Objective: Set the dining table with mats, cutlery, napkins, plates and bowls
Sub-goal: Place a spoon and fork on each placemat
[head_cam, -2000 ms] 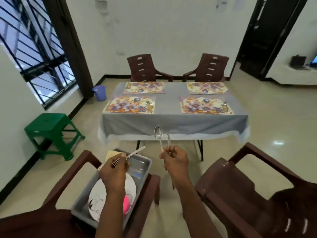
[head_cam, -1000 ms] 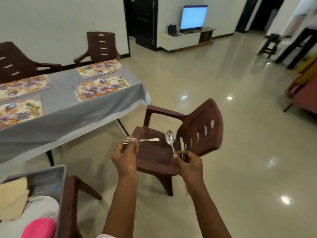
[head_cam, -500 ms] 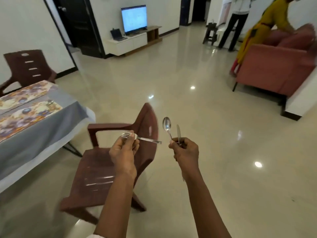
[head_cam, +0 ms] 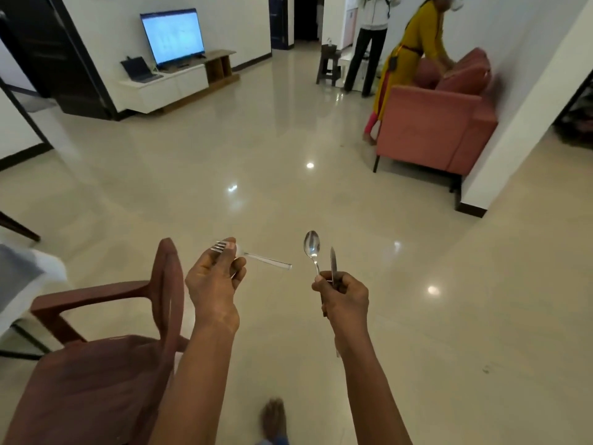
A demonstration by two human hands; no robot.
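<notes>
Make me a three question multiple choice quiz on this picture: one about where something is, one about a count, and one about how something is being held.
1. Where in the view is the brown chair?
A) lower left
B) upper right
C) top centre

2. How many pieces of cutlery does the right hand hold?
A) one
B) two
C) three

3. How does the fork lie in the left hand?
A) handle pointing sideways toward the right hand
B) handle hanging straight down
C) flat on an open palm

Answers:
1 A: the chair fills the lower left corner, beside the left forearm.
2 B: a spoon and a knife stand up out of its grip.
3 A: the hand grips the fork near the tines and the handle juts out to the right.
</notes>
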